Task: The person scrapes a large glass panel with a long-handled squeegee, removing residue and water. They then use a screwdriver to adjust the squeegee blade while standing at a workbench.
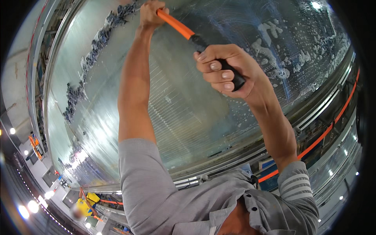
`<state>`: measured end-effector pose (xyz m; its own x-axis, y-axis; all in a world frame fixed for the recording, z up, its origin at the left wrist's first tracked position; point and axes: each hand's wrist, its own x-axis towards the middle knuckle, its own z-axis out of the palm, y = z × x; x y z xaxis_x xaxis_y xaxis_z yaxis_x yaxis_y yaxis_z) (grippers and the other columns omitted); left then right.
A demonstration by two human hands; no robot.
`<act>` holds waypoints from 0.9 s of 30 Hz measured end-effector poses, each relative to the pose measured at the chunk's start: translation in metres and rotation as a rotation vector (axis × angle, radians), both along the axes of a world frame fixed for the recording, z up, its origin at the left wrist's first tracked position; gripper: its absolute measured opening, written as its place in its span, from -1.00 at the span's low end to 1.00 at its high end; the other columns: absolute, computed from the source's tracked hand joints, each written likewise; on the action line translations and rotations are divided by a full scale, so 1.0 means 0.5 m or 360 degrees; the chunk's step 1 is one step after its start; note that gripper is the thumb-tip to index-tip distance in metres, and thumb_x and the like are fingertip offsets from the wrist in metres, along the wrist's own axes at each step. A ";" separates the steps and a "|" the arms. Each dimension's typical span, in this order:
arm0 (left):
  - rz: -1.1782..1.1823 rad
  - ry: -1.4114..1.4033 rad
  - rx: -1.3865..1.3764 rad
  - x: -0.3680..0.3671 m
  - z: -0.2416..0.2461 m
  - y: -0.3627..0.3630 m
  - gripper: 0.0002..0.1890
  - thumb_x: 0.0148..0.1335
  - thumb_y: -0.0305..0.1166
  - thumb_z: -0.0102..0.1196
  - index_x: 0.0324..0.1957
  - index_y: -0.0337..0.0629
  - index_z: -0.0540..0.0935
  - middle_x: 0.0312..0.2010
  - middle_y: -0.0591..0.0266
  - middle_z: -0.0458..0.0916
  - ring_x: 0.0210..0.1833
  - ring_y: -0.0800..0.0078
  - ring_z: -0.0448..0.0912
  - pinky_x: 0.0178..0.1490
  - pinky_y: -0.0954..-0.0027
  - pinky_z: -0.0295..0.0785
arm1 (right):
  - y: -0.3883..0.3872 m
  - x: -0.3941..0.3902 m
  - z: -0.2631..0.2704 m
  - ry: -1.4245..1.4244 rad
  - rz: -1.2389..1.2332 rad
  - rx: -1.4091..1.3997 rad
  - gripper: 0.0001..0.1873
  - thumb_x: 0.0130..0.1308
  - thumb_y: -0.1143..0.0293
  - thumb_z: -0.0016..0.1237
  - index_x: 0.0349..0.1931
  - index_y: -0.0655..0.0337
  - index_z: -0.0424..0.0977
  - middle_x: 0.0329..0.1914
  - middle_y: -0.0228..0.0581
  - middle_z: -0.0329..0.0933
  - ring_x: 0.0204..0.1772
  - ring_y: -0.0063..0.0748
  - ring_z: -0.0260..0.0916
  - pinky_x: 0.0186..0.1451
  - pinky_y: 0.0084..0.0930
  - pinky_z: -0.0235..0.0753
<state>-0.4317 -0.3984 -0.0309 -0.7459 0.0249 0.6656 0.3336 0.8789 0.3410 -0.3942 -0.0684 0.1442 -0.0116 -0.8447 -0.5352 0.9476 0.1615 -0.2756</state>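
Note:
My right hand [230, 69] is wrapped around the black grip [202, 42] at the near end of a long-handled tool. Farther along its orange shaft [176, 23], my left hand [152, 13] is closed at the top of the picture. The tool's working end is out of sight. Beneath both hands lies a large, wet, glossy panel [188, 111], apparently glass or clear plastic. White suds [267, 54] spot its right side. A ragged line of dark, foamy residue [94, 53] runs along the left part.
A metal rail [48, 73] borders the panel on the left. Past the near edge at right runs an orange hose or strap [330, 129], beside another framed panel [337, 164]. At lower left another person in a yellow top [83, 207] holds an orange pole.

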 end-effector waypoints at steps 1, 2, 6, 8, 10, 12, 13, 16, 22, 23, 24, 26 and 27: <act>0.0039 -0.0058 0.0024 0.008 0.005 0.004 -0.72 -0.10 -0.51 0.19 -0.69 -0.16 0.30 -0.71 0.10 0.34 -0.64 0.07 0.38 -0.49 0.17 0.24 | 0.015 0.005 -0.005 0.0011 0.0038 0.0042 -0.86 0.39 0.41 -0.05 -0.35 0.24 0.39 -0.64 -0.49 0.30 -0.78 -0.67 0.23 -0.82 -0.70 0.18; 0.0040 -0.0057 -0.0041 0.028 0.006 0.024 -0.74 -0.17 -0.42 0.24 -0.72 -0.05 0.38 -0.73 0.16 0.37 -0.63 0.07 0.44 -0.52 0.15 0.29 | 0.042 0.020 -0.005 -0.0036 0.0070 -0.0041 -0.85 0.41 0.39 -0.06 -0.33 0.26 0.39 -0.64 -0.49 0.30 -0.78 -0.69 0.21 -0.82 -0.72 0.17; -0.0200 0.0155 0.0053 0.176 -0.009 0.220 -0.70 -0.21 -0.47 0.24 -0.74 0.04 0.33 -0.73 0.26 0.39 -0.61 0.19 0.45 -0.51 0.19 0.24 | 0.228 0.169 0.027 0.0088 0.0119 0.0353 -0.65 0.41 0.31 0.06 -0.57 0.08 0.30 -0.76 -0.48 0.26 -0.80 -0.65 0.17 -0.74 -0.65 0.23; -0.0135 0.0273 0.0003 0.268 -0.007 0.349 -0.70 -0.23 -0.49 0.24 -0.72 0.02 0.32 -0.73 0.28 0.36 -0.63 0.20 0.40 -0.49 0.19 0.21 | 0.342 0.253 0.053 0.0057 0.0179 0.0511 -0.66 0.46 0.22 0.10 -0.47 0.15 0.34 -0.74 -0.47 0.27 -0.79 -0.65 0.19 -0.73 -0.64 0.25; -0.0129 0.0112 0.0115 0.372 0.006 0.477 -0.71 -0.25 -0.50 0.23 -0.71 0.01 0.32 -0.73 0.28 0.34 -0.63 0.22 0.38 -0.46 0.20 0.21 | 0.457 0.344 0.083 -0.0040 0.0125 0.0515 -0.67 0.49 0.15 0.12 -0.28 0.22 0.38 -0.66 -0.42 0.34 -0.73 -0.64 0.23 -0.70 -0.60 0.29; -0.0133 -0.0064 0.0177 0.466 0.025 0.588 -0.72 -0.25 -0.50 0.22 -0.72 0.00 0.32 -0.73 0.28 0.34 -0.62 0.23 0.39 -0.45 0.20 0.22 | 0.563 0.422 0.113 -0.0191 -0.0018 0.0566 -0.64 0.50 0.19 0.11 -0.02 0.31 0.36 -0.48 -0.32 0.42 -0.65 -0.61 0.29 -0.64 -0.54 0.36; -0.0127 -0.0143 0.0199 0.505 0.033 0.636 -0.71 -0.26 -0.50 0.22 -0.73 0.00 0.32 -0.74 0.29 0.35 -0.62 0.23 0.38 -0.45 0.21 0.22 | 0.607 0.458 0.125 -0.0156 -0.0018 0.0513 -0.64 0.51 0.20 0.11 0.00 0.31 0.35 -0.48 -0.33 0.42 -0.65 -0.61 0.28 -0.63 -0.54 0.37; -0.0138 -0.0214 0.0288 0.577 0.041 0.725 -0.70 -0.28 -0.49 0.24 -0.75 0.01 0.32 -0.74 0.29 0.35 -0.63 0.24 0.37 -0.45 0.22 0.20 | 0.698 0.523 0.155 -0.0028 0.0018 0.0497 -0.61 0.53 0.25 0.10 0.10 0.35 0.33 -0.48 -0.38 0.34 -0.66 -0.63 0.24 -0.65 -0.56 0.36; -0.0203 -0.0168 0.0313 0.547 0.038 0.695 -0.67 -0.27 -0.49 0.25 -0.74 0.01 0.29 -0.77 0.31 0.33 -0.68 0.29 0.32 -0.47 0.26 0.14 | 0.651 0.497 0.184 -0.0140 0.0112 0.0504 -0.70 0.48 0.29 0.16 -0.04 0.21 0.33 -0.50 -0.43 0.26 -0.66 -0.68 0.20 -0.71 -0.59 0.23; -0.0222 -0.0142 0.0327 0.531 0.041 0.673 -0.67 -0.27 -0.49 0.25 -0.74 0.01 0.28 -0.77 0.31 0.33 -0.68 0.29 0.31 -0.48 0.27 0.13 | 0.621 0.488 0.187 -0.0130 0.0162 0.0589 -0.71 0.46 0.32 0.18 -0.07 0.19 0.32 -0.50 -0.43 0.26 -0.66 -0.68 0.19 -0.71 -0.59 0.21; -0.0262 -0.0077 0.0332 0.507 0.044 0.646 -0.67 -0.27 -0.49 0.25 -0.73 0.01 0.28 -0.77 0.31 0.32 -0.69 0.29 0.31 -0.49 0.27 0.12 | 0.592 0.462 0.188 -0.0160 0.0153 0.0593 -0.73 0.40 0.42 0.19 -0.13 0.17 0.30 -0.51 -0.44 0.26 -0.67 -0.67 0.18 -0.71 -0.58 0.19; -0.0185 -0.0064 0.0333 0.451 0.044 0.588 -0.66 -0.26 -0.49 0.25 -0.73 0.02 0.27 -0.76 0.31 0.33 -0.69 0.30 0.30 -0.50 0.27 0.10 | 0.533 0.405 0.188 -0.0201 0.0122 0.0566 -0.75 0.38 0.46 0.16 -0.13 0.17 0.31 -0.51 -0.43 0.26 -0.68 -0.67 0.18 -0.71 -0.57 0.19; -0.0180 -0.0013 0.0303 0.418 0.039 0.549 -0.65 -0.26 -0.49 0.25 -0.73 0.02 0.27 -0.76 0.32 0.33 -0.69 0.30 0.30 -0.50 0.27 0.09 | 0.499 0.371 0.184 -0.0222 0.0114 0.0547 -0.75 0.36 0.48 0.14 -0.13 0.17 0.31 -0.51 -0.43 0.26 -0.68 -0.67 0.18 -0.71 -0.56 0.19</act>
